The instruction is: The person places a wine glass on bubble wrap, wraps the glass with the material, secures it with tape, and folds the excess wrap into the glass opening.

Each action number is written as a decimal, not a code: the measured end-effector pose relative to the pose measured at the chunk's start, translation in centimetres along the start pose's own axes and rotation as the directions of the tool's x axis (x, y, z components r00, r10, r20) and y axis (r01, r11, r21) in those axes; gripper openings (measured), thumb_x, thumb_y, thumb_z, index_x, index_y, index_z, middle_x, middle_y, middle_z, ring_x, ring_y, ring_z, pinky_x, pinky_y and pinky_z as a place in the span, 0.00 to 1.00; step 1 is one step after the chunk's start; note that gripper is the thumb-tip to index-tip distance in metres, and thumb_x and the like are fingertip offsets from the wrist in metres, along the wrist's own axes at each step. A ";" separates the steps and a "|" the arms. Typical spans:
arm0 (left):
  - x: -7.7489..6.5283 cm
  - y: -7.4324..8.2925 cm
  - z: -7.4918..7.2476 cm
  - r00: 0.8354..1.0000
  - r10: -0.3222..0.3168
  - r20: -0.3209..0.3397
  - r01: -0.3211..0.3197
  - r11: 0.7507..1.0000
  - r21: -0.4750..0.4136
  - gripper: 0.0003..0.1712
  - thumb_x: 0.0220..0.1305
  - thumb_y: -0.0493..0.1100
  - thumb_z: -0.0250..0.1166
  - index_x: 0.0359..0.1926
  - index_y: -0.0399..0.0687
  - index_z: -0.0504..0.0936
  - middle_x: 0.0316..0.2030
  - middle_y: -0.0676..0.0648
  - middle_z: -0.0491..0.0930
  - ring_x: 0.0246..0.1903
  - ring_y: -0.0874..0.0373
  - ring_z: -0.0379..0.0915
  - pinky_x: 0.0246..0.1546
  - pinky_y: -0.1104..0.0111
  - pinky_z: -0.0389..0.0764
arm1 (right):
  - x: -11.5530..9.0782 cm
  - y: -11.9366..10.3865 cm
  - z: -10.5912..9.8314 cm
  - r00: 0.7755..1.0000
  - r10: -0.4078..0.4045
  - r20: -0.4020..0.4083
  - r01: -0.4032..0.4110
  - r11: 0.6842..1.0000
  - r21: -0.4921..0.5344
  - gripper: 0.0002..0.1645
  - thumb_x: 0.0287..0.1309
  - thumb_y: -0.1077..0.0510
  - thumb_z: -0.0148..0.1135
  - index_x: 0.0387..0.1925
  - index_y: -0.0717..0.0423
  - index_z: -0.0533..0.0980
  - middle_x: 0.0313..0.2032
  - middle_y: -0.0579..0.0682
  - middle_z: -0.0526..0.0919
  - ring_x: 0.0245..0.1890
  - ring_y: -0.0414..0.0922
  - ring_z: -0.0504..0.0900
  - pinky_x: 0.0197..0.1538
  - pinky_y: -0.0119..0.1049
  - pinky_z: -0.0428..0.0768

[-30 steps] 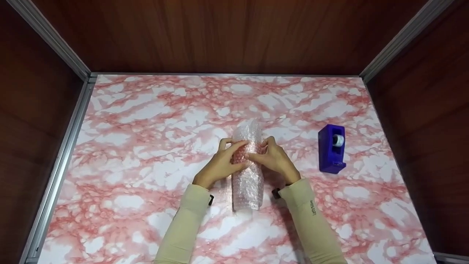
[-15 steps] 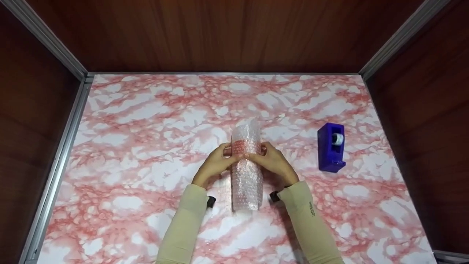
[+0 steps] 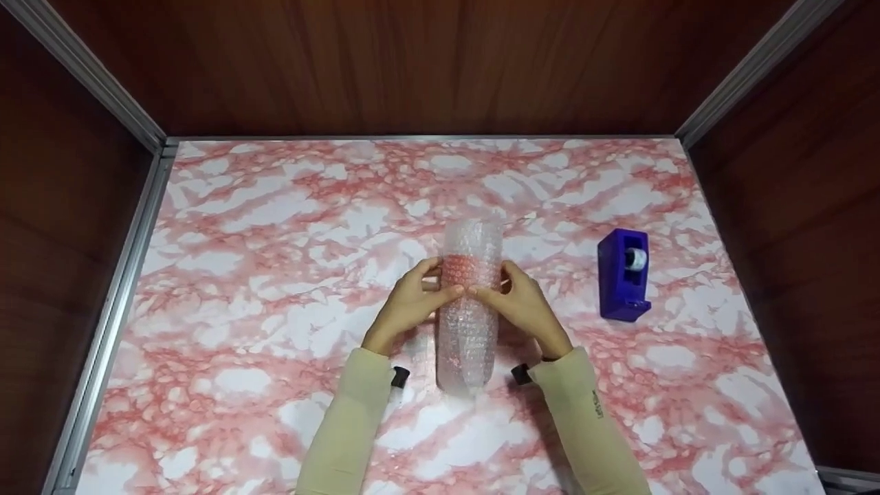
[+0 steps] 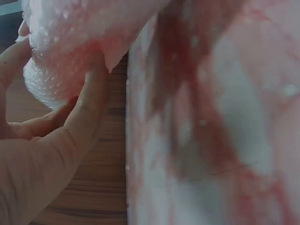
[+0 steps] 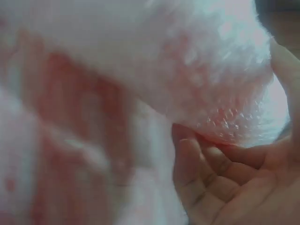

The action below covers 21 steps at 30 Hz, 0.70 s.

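Observation:
A roll of bubble wrap (image 3: 467, 344) lies lengthwise in front of me, with something red showing through its layers near the middle. My left hand (image 3: 412, 299) grips it from the left, thumb on top and fingers down the side. From the right, my right hand (image 3: 526, 306) holds it the same way, and the two thumbs nearly meet on top. In the left wrist view, fingers curl under the bubble wrap (image 4: 70, 61). The right wrist view shows the other fingers bent beneath the bubble wrap (image 5: 211, 89). What is wrapped inside cannot be made out.
A purple tape dispenser (image 3: 622, 275) with a small roll of tape (image 3: 636, 260) stands to the right. The red-and-white marbled table (image 3: 275, 227) is bounded by dark wooden panels (image 3: 426, 69) with metal edging at the back and sides.
My left fingers have moved from the top of the bubble wrap to its side. The roll has turned and shifted slightly right, with both hands round it.

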<state>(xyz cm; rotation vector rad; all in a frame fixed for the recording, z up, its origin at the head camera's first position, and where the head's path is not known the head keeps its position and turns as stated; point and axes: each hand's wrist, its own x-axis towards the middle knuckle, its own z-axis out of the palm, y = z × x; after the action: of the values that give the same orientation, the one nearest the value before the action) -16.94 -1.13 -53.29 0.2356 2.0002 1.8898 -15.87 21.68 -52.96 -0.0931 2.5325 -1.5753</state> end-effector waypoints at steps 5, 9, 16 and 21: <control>-0.9 2.2 0.6 0.965 0.263 -0.025 -0.261 0.964 0.051 0.44 0.60 0.50 0.74 0.73 0.53 0.64 0.64 0.49 0.70 0.59 0.53 0.71 0.54 0.61 0.78 | -1.3 -2.1 -0.7 0.964 -0.238 -0.117 0.239 0.971 -0.002 0.42 0.51 0.51 0.79 0.64 0.56 0.70 0.48 0.51 0.80 0.44 0.49 0.78 0.43 0.49 0.79; -1.5 2.7 1.1 0.904 0.428 -0.011 -0.424 0.900 0.102 0.45 0.61 0.42 0.73 0.75 0.51 0.61 0.68 0.50 0.65 0.63 0.52 0.67 0.58 0.63 0.74 | -2.9 -4.8 -1.0 0.896 -0.407 -0.176 0.406 0.913 -0.040 0.45 0.45 0.61 0.81 0.64 0.66 0.68 0.54 0.58 0.78 0.48 0.49 0.78 0.47 0.47 0.77; -2.5 3.0 1.7 0.862 0.507 -0.010 -0.499 0.851 0.164 0.48 0.58 0.34 0.74 0.75 0.45 0.59 0.68 0.46 0.64 0.67 0.55 0.61 0.62 0.60 0.71 | -3.9 -5.3 -0.8 0.857 -0.481 -0.184 0.491 0.871 0.008 0.52 0.41 0.67 0.81 0.66 0.72 0.63 0.59 0.64 0.74 0.59 0.55 0.73 0.64 0.52 0.68; -3.2 3.6 1.9 0.828 0.561 -0.002 -0.553 0.816 0.165 0.48 0.55 0.30 0.75 0.73 0.34 0.59 0.67 0.38 0.64 0.67 0.49 0.61 0.62 0.50 0.70 | -4.2 -5.0 -0.8 0.855 -0.493 -0.161 0.505 0.862 0.044 0.53 0.40 0.69 0.81 0.66 0.73 0.60 0.59 0.67 0.72 0.59 0.59 0.72 0.64 0.52 0.69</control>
<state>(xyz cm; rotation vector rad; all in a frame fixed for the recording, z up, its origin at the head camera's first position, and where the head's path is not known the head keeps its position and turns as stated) -13.72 -0.26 -49.31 0.9220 2.2935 2.0703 -12.03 20.76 -47.67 -0.7086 2.6905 -1.9255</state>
